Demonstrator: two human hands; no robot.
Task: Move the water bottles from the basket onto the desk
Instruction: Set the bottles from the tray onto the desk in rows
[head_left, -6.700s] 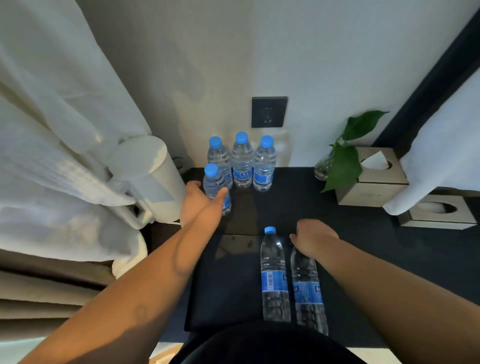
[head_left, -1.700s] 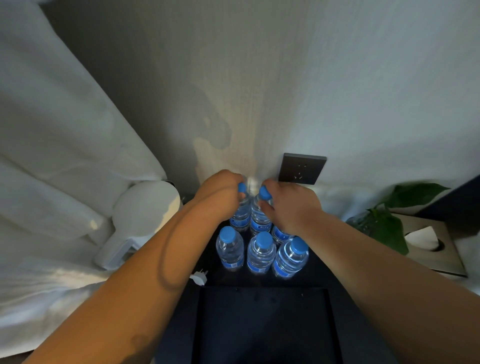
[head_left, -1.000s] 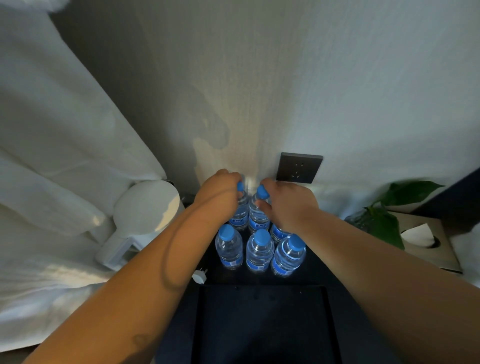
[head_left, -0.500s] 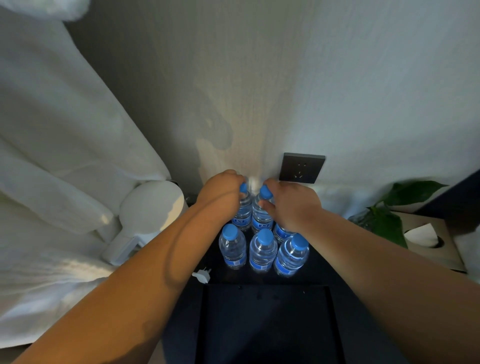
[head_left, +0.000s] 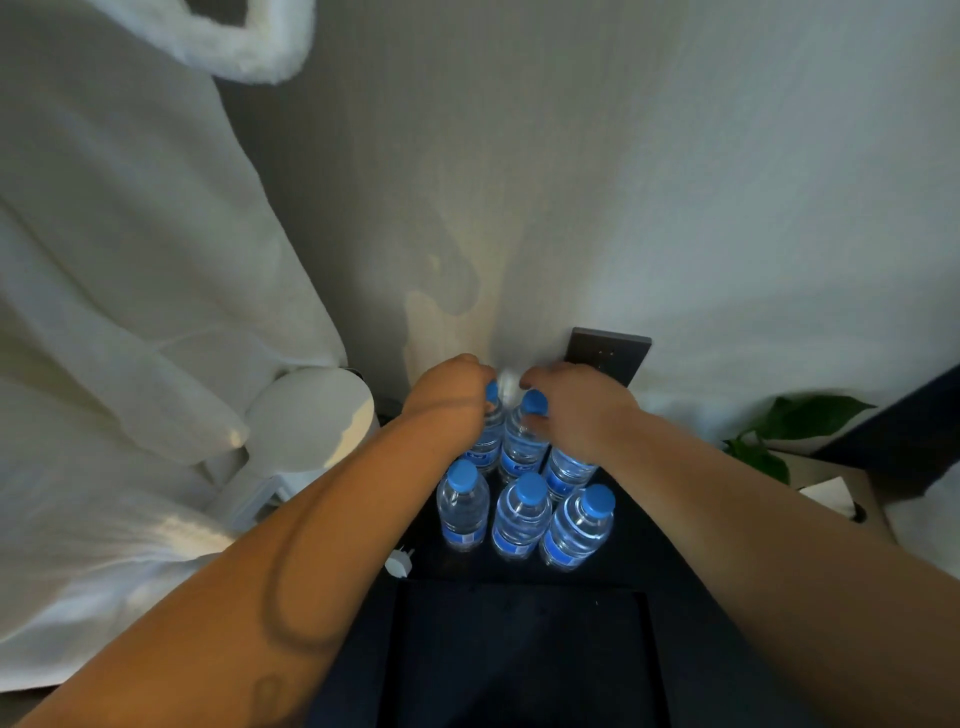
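Six bottles (head_left: 521, 514) stand upright on the surface (head_left: 649, 561); the left hand (head_left: 452, 400) curls its fingers (head_left: 470, 365) round the cap of the back-left bottle (head_left: 487, 441), the right hand (head_left: 576, 410) round the hidden top of the back-right bottle (head_left: 569, 470), each bottle straight below its own hand

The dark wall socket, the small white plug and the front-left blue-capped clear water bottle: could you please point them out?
dark wall socket (head_left: 609, 352): head view, centre of its plate.
small white plug (head_left: 399, 564): head view, its body.
front-left blue-capped clear water bottle (head_left: 462, 512): head view, clear body above the label.
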